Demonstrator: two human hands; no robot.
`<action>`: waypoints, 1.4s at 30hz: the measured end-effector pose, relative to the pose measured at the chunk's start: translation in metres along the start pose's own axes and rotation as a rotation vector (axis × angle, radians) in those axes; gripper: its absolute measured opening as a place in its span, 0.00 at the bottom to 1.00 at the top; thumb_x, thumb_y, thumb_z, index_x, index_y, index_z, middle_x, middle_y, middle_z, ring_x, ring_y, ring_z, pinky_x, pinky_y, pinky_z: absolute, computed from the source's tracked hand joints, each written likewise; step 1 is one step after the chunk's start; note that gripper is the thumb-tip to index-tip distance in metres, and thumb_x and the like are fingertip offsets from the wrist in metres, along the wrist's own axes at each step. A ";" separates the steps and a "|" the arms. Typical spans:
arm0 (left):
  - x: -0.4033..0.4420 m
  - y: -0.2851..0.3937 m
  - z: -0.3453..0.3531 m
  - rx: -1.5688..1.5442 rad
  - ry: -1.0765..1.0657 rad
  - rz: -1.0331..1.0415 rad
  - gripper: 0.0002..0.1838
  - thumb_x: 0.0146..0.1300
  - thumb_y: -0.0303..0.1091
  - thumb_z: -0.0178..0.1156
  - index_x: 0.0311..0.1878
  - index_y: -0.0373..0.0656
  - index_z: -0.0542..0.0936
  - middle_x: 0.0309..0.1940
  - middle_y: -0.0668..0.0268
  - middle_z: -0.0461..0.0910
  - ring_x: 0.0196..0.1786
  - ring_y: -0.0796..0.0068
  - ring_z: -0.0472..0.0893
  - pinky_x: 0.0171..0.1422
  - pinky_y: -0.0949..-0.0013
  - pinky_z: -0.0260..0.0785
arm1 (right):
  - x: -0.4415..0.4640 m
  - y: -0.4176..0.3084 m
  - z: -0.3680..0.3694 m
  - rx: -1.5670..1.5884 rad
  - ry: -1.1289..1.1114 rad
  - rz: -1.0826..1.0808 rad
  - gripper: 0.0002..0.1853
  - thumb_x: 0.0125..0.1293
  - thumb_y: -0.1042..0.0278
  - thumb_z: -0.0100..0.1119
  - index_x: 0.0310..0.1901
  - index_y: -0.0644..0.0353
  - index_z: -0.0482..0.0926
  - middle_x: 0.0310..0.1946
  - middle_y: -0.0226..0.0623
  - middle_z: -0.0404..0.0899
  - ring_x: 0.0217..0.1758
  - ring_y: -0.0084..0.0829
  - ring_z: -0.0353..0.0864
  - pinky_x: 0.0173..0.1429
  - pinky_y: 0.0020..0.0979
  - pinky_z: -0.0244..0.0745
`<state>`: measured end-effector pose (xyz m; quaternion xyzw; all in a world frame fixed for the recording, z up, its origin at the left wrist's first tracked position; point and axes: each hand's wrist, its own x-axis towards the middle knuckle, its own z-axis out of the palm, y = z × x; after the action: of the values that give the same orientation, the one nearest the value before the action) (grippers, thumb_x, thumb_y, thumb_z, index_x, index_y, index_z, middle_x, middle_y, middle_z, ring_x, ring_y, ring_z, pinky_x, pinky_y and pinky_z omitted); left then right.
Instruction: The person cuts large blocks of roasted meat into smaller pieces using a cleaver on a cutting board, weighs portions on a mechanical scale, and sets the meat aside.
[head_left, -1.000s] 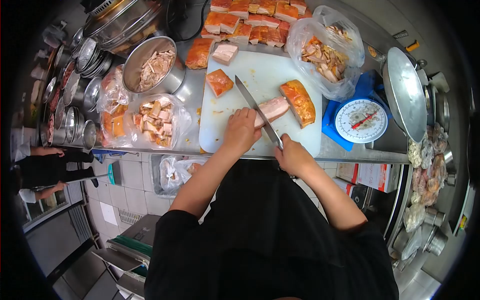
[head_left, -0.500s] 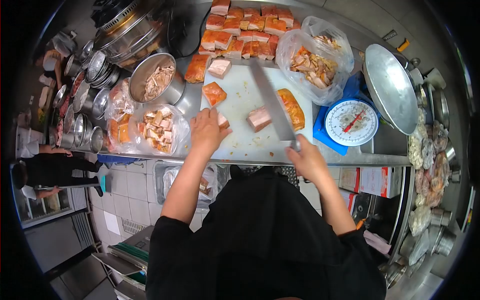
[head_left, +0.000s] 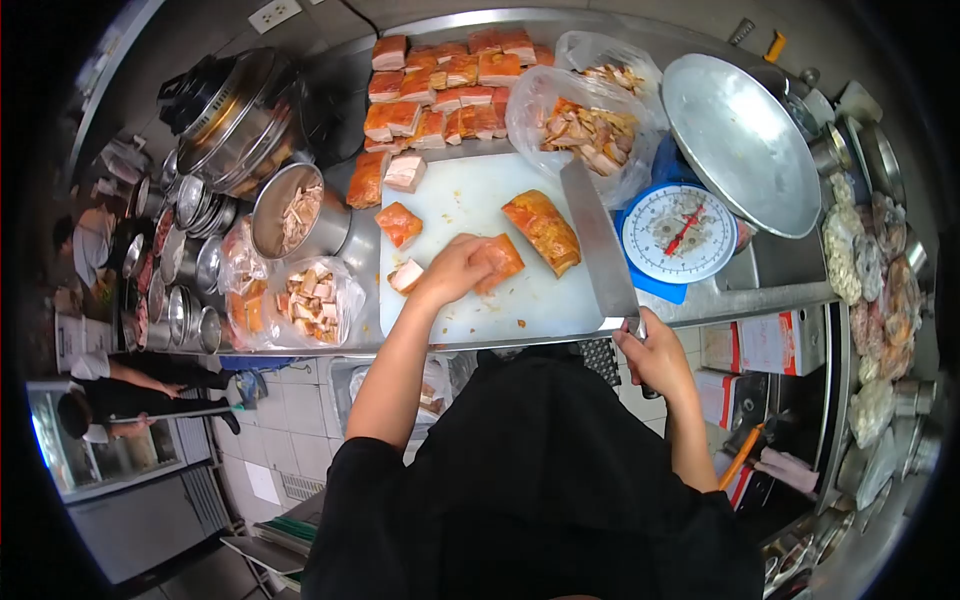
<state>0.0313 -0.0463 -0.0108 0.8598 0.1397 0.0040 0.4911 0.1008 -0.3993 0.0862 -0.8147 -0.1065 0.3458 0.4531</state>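
My left hand (head_left: pixel 455 273) has its fingers closed on a block of roast pork (head_left: pixel 499 262), its brown skin facing up, on the white cutting board (head_left: pixel 540 312). In my right hand (head_left: pixel 655 355) is the handle of a large cleaver (head_left: pixel 598 240). Its broad blade lies along the board's right edge, pointing away from me. Between the blade and my left hand rests a longer slab of roast pork (head_left: pixel 543 232). A pale cut piece (head_left: pixel 405 275) sits beside my left wrist, with a skin-up piece (head_left: pixel 399 225) farther back.
Rows of roast pork blocks (head_left: pixel 440 90) line the back of the counter. A blue dial scale (head_left: pixel 678 233) and a big metal pan (head_left: pixel 740 140) stand right of the board. Bagged meat (head_left: pixel 318 300) and a steel pot (head_left: pixel 290 215) are left. Another person (head_left: pixel 120 395) stands far left.
My left hand has moved right from the small pale piece to the pork block, which now shows its skin upward. The cleaver has swung right, off the slab, to the board's edge.
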 end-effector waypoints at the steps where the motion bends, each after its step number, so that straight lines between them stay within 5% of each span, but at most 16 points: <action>1: 0.002 -0.001 0.000 0.148 0.085 0.071 0.28 0.61 0.39 0.66 0.64 0.36 0.80 0.51 0.51 0.83 0.56 0.52 0.81 0.64 0.58 0.73 | -0.002 -0.001 -0.002 -0.037 -0.021 0.020 0.13 0.72 0.61 0.63 0.48 0.60 0.75 0.16 0.29 0.73 0.12 0.21 0.71 0.18 0.29 0.64; 2: 0.003 -0.001 0.000 0.226 0.076 0.036 0.27 0.62 0.39 0.64 0.62 0.36 0.81 0.54 0.51 0.82 0.57 0.52 0.81 0.64 0.58 0.73 | -0.003 -0.002 -0.004 -0.132 -0.050 0.048 0.15 0.71 0.58 0.63 0.50 0.60 0.76 0.19 0.37 0.78 0.17 0.33 0.79 0.24 0.36 0.71; 3: 0.005 0.007 0.000 0.235 0.064 0.040 0.27 0.62 0.39 0.64 0.62 0.36 0.81 0.54 0.51 0.82 0.57 0.52 0.81 0.64 0.58 0.73 | -0.003 -0.002 -0.005 -0.118 -0.045 0.052 0.15 0.71 0.58 0.63 0.50 0.60 0.76 0.19 0.37 0.78 0.17 0.33 0.79 0.24 0.36 0.71; 6: 0.003 0.029 0.008 0.372 0.016 -0.058 0.31 0.61 0.41 0.65 0.66 0.34 0.78 0.57 0.50 0.80 0.60 0.52 0.79 0.66 0.58 0.72 | -0.005 -0.008 -0.004 -0.328 -0.037 -0.037 0.20 0.71 0.53 0.62 0.53 0.61 0.76 0.31 0.57 0.84 0.40 0.60 0.84 0.45 0.51 0.77; 8: -0.002 0.042 0.023 0.592 0.124 0.103 0.38 0.58 0.43 0.68 0.70 0.33 0.72 0.59 0.50 0.78 0.63 0.50 0.77 0.69 0.59 0.70 | -0.001 -0.008 -0.003 -0.344 -0.038 -0.080 0.20 0.70 0.53 0.62 0.53 0.61 0.76 0.31 0.56 0.84 0.39 0.60 0.85 0.45 0.51 0.78; 12: 0.004 0.041 0.031 0.590 0.036 -0.020 0.44 0.55 0.44 0.72 0.73 0.34 0.68 0.61 0.50 0.77 0.67 0.51 0.76 0.72 0.60 0.67 | 0.003 -0.005 -0.005 -0.345 -0.081 -0.140 0.20 0.70 0.52 0.62 0.52 0.60 0.76 0.31 0.55 0.84 0.38 0.59 0.85 0.44 0.51 0.78; 18: -0.004 0.041 0.009 0.320 0.139 -0.073 0.42 0.55 0.39 0.73 0.72 0.35 0.69 0.62 0.45 0.77 0.65 0.52 0.79 0.72 0.59 0.70 | 0.009 0.017 -0.016 -0.261 -0.124 -0.077 0.21 0.71 0.51 0.62 0.53 0.61 0.77 0.29 0.53 0.84 0.36 0.55 0.86 0.41 0.49 0.78; 23: 0.012 0.067 -0.024 0.131 0.320 0.051 0.42 0.56 0.38 0.74 0.73 0.34 0.69 0.61 0.52 0.79 0.63 0.63 0.80 0.68 0.63 0.72 | 0.010 0.012 -0.023 -0.287 -0.104 -0.061 0.21 0.71 0.51 0.62 0.53 0.60 0.77 0.29 0.52 0.84 0.36 0.54 0.86 0.41 0.48 0.77; 27: 0.049 0.237 -0.054 0.093 0.238 0.475 0.45 0.57 0.39 0.75 0.75 0.35 0.67 0.61 0.56 0.79 0.63 0.67 0.79 0.69 0.63 0.71 | 0.010 0.008 -0.022 -0.341 -0.167 -0.109 0.19 0.72 0.52 0.60 0.53 0.58 0.76 0.36 0.55 0.86 0.44 0.61 0.85 0.51 0.54 0.78; 29: 0.089 0.288 -0.041 0.020 0.174 0.648 0.47 0.56 0.52 0.74 0.73 0.32 0.69 0.60 0.45 0.80 0.63 0.53 0.81 0.69 0.58 0.72 | 0.009 0.008 -0.021 -0.365 -0.150 -0.183 0.19 0.72 0.52 0.59 0.52 0.58 0.76 0.36 0.56 0.86 0.44 0.61 0.85 0.50 0.53 0.78; 32: 0.139 0.353 -0.006 0.322 0.099 0.739 0.48 0.56 0.59 0.70 0.71 0.31 0.71 0.61 0.42 0.79 0.63 0.48 0.81 0.67 0.56 0.73 | -0.002 -0.002 -0.026 -0.318 -0.164 -0.157 0.19 0.72 0.51 0.59 0.52 0.58 0.76 0.37 0.56 0.86 0.44 0.61 0.85 0.50 0.53 0.78; 36: 0.201 0.367 0.060 0.608 -0.128 0.553 0.47 0.56 0.63 0.67 0.67 0.30 0.75 0.61 0.41 0.79 0.63 0.47 0.81 0.66 0.54 0.73 | -0.011 0.013 -0.031 -0.298 -0.119 -0.150 0.19 0.72 0.52 0.59 0.53 0.58 0.76 0.37 0.57 0.86 0.44 0.61 0.85 0.50 0.53 0.78; 42: 0.206 0.364 0.079 0.692 -0.168 0.476 0.49 0.57 0.65 0.64 0.69 0.30 0.74 0.63 0.41 0.78 0.65 0.48 0.80 0.69 0.57 0.72 | -0.020 0.034 -0.046 -0.242 -0.077 -0.160 0.20 0.72 0.51 0.60 0.54 0.59 0.76 0.37 0.58 0.85 0.44 0.61 0.85 0.50 0.53 0.78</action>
<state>0.3270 -0.2370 0.2295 0.9795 -0.1101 0.0003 0.1686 0.1115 -0.4592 0.0841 -0.8385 -0.2292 0.3243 0.3731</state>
